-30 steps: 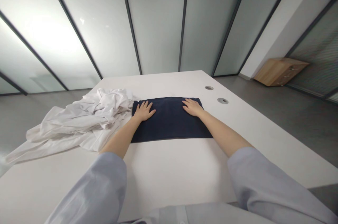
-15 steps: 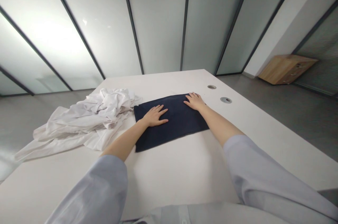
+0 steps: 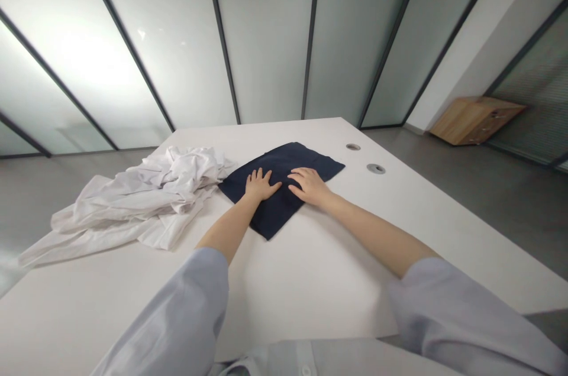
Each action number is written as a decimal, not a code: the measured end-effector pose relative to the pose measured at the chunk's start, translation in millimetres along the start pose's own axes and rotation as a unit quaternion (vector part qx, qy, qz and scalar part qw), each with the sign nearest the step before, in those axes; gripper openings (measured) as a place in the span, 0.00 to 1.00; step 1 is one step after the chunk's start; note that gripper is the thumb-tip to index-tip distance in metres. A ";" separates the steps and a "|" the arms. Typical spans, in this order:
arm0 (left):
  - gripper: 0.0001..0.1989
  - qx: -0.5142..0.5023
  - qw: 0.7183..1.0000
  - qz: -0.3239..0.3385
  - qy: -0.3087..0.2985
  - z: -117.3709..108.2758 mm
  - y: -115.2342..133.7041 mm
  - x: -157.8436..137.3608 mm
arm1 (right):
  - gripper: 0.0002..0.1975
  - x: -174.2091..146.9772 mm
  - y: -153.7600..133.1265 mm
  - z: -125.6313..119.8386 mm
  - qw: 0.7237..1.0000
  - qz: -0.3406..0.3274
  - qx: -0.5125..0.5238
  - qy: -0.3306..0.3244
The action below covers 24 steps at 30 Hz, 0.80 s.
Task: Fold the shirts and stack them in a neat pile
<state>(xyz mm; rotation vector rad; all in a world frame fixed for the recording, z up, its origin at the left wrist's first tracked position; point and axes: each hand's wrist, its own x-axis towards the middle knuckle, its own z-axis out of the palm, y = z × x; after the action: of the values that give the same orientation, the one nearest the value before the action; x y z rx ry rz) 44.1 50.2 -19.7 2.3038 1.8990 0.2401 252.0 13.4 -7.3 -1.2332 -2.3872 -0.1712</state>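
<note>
A dark navy piece of folded cloth (image 3: pixel 288 157) lies flat on the white table (image 3: pixel 310 281), turned at a slant with one corner pointing towards me. On its left part rests my left hand (image 3: pixel 261 185), fingers spread and palm down. My right hand (image 3: pixel 309 187) lies on the near right edge of the cloth, its fingers stretched out and slightly bent. Neither hand grips the fabric. What kind of garment the cloth is, I cannot tell. Close to its left corner sits a crumpled heap of white cloth (image 3: pixel 160 187).
Two round cable grommets, a far one (image 3: pixel 353 146) and a nearer one (image 3: pixel 376 169), are set in the table's right side. Frosted glass panels (image 3: pixel 266 39) stand behind the table. A wooden cabinet (image 3: pixel 470 120) is on the floor at right.
The navy cloth has turned on the table, from lying nearly square to me to a slant. My right hand has come nearer and leftwards, closer to my left hand.
</note>
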 end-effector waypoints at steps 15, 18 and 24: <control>0.40 0.081 0.995 0.045 -0.032 -22.0 32.3 -32.1 | 0.27 -23.1 52.8 12.5 0.976 0.157 0.022 -0.147; 0.32 0.055 0.994 0.094 -0.029 -36.2 21.8 -35.1 | 0.24 -24.5 58.9 2.4 0.970 0.218 -0.010 -0.111; 0.24 0.016 0.990 -0.045 0.133 -33.8 -18.5 -22.5 | 0.21 -24.0 57.7 -12.7 0.920 0.379 -0.065 -0.069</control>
<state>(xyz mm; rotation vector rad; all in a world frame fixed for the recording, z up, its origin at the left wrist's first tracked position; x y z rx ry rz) 14.9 32.0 8.8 2.2970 2.1368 0.5334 314.3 25.9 -11.9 -2.1887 -1.8417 0.0062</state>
